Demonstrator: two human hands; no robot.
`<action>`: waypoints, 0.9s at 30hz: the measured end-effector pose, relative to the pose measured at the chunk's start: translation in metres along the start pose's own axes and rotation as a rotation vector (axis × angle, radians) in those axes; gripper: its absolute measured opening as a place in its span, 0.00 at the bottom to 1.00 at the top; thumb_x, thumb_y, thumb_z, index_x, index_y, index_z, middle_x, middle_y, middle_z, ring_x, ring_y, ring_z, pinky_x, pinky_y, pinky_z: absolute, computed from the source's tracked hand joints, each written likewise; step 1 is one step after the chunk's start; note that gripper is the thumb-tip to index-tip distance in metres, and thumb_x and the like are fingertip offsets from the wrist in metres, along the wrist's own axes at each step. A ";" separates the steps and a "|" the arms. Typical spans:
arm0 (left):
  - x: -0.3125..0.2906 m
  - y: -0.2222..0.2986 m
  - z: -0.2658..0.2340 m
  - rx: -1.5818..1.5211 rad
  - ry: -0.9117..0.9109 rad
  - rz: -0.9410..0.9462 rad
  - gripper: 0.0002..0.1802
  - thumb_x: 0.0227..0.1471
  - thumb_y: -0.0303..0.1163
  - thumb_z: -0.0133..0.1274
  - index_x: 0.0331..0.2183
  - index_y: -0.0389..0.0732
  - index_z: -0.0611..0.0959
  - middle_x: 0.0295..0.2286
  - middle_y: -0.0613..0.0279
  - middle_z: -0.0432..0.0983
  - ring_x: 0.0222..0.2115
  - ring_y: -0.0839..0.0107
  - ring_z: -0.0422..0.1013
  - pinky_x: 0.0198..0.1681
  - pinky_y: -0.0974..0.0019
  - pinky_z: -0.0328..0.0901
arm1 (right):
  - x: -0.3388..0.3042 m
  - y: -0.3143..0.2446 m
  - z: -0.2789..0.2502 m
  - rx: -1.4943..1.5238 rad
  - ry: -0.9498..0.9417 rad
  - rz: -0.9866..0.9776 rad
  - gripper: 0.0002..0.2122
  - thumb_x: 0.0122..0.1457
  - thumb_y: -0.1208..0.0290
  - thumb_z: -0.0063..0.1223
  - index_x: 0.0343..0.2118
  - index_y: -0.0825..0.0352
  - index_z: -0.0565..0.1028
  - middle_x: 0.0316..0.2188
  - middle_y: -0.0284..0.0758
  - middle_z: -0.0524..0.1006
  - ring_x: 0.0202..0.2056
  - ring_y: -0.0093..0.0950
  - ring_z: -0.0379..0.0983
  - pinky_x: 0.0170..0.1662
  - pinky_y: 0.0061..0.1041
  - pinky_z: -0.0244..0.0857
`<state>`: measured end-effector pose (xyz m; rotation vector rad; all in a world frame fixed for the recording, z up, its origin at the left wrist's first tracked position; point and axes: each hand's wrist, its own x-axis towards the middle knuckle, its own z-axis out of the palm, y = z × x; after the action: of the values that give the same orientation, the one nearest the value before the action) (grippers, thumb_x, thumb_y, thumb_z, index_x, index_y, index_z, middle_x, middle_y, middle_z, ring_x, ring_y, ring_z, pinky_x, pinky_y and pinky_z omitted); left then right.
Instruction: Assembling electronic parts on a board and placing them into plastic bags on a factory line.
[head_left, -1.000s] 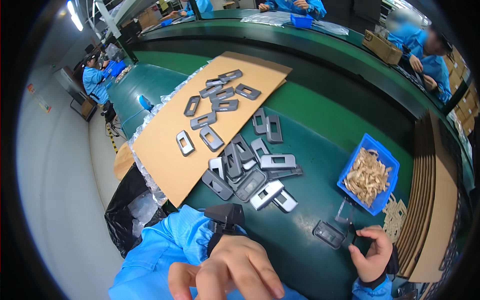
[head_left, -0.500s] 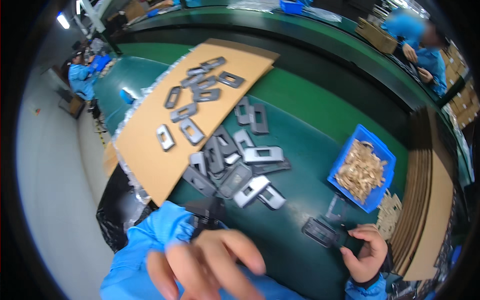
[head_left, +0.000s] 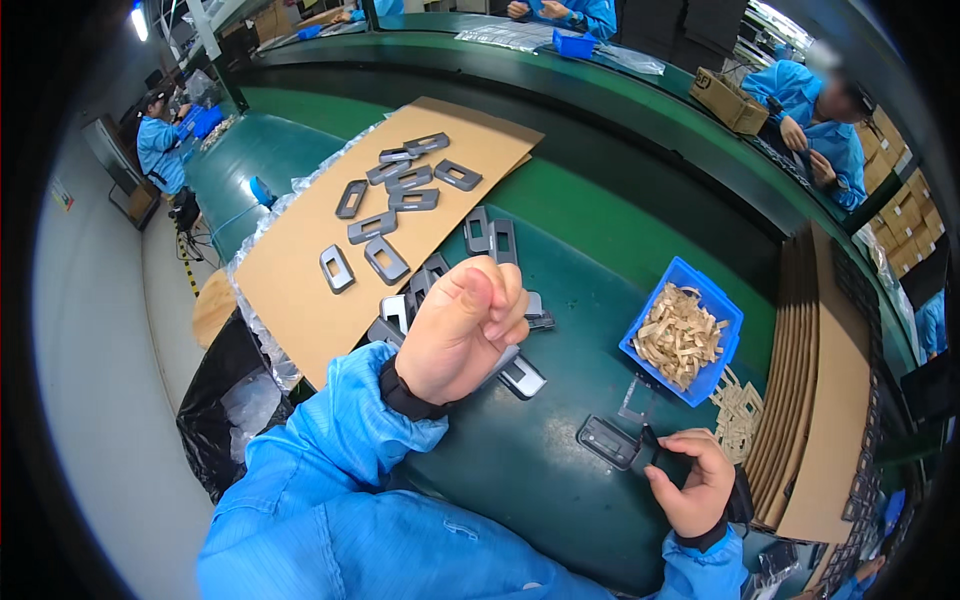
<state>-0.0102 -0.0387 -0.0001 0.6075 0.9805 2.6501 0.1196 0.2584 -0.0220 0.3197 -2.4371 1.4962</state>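
Note:
My left hand (head_left: 462,325) is raised over the pile of grey frames, its fingers curled in; no object shows in it. Beneath it, several grey and silver plastic frames (head_left: 522,376) are partly hidden by the hand and sleeve. At the right, my right hand (head_left: 697,482) has its thumb and forefinger around the edge of a thin black piece (head_left: 651,440). Just left of those fingertips lies a dark grey frame (head_left: 608,442), flat on the green table. A thin see-through dark plate (head_left: 636,402) lies behind it.
A tan cardboard sheet (head_left: 290,290) bears several spaced-out grey frames. The blue bin (head_left: 727,345) holds small tan strips, with more strips (head_left: 738,418) beside it. Stacked cardboard (head_left: 800,370) stands at the right. A black bag (head_left: 225,410) hangs at the left. Co-workers sit beyond the conveyor (head_left: 600,130).
My left hand has risen away from the lower edge to above the frame pile, and its spread fingers have curled in. My right hand stays by the dark frame. The view has shifted slightly.

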 end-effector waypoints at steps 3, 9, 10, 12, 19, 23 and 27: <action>0.001 0.000 0.000 0.034 -0.014 -0.050 0.19 0.65 0.49 0.44 0.28 0.45 0.71 0.25 0.72 0.58 0.24 0.82 0.55 0.32 0.73 0.57 | 0.003 0.001 0.001 0.002 -0.007 -0.030 0.16 0.41 0.79 0.70 0.35 0.69 0.77 0.34 0.40 0.80 0.37 0.35 0.76 0.43 0.30 0.67; -0.001 -0.007 0.006 0.175 -0.086 -0.152 0.23 0.66 0.53 0.39 0.30 0.44 0.71 0.25 0.69 0.60 0.24 0.77 0.58 0.31 0.71 0.59 | 0.012 0.000 0.000 -0.007 -0.040 -0.099 0.16 0.42 0.79 0.70 0.36 0.69 0.79 0.34 0.40 0.80 0.36 0.35 0.76 0.42 0.30 0.69; -0.002 -0.006 0.006 0.265 -0.153 -0.137 0.23 0.65 0.54 0.40 0.29 0.44 0.71 0.25 0.68 0.60 0.23 0.77 0.59 0.31 0.71 0.59 | 0.013 0.001 0.000 -0.011 -0.047 -0.124 0.15 0.43 0.79 0.70 0.36 0.69 0.79 0.34 0.40 0.80 0.36 0.35 0.76 0.41 0.29 0.69; -0.001 -0.008 0.008 0.342 -0.212 -0.155 0.24 0.63 0.54 0.44 0.29 0.43 0.71 0.25 0.68 0.62 0.23 0.77 0.60 0.30 0.71 0.61 | 0.012 0.003 0.000 -0.026 -0.038 -0.113 0.15 0.43 0.78 0.70 0.36 0.68 0.79 0.34 0.39 0.80 0.36 0.35 0.76 0.41 0.29 0.69; -0.007 -0.016 0.014 0.302 -0.236 -0.261 0.18 0.59 0.49 0.54 0.31 0.45 0.72 0.30 0.67 0.61 0.25 0.78 0.61 0.31 0.71 0.64 | 0.005 0.001 -0.003 -0.054 -0.045 -0.116 0.16 0.44 0.77 0.70 0.38 0.67 0.78 0.36 0.38 0.80 0.38 0.34 0.76 0.42 0.30 0.70; -0.014 -0.020 0.008 0.144 -0.124 -0.172 0.18 0.63 0.46 0.48 0.33 0.41 0.74 0.35 0.63 0.63 0.26 0.75 0.63 0.33 0.71 0.63 | 0.006 0.000 0.001 -0.013 -0.058 -0.096 0.16 0.43 0.77 0.71 0.37 0.67 0.79 0.36 0.37 0.81 0.38 0.33 0.76 0.42 0.29 0.69; -0.014 -0.027 0.010 0.656 -0.371 -0.125 0.34 0.62 0.60 0.41 0.43 0.33 0.75 0.38 0.60 0.65 0.32 0.75 0.64 0.36 0.71 0.62 | 0.007 -0.002 0.002 -0.088 -0.036 -0.047 0.16 0.42 0.78 0.69 0.37 0.67 0.79 0.35 0.39 0.79 0.38 0.36 0.75 0.43 0.31 0.69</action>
<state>0.0090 -0.0182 -0.0149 1.0758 1.6899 1.9670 0.1136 0.2558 -0.0193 0.3858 -2.4964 1.3708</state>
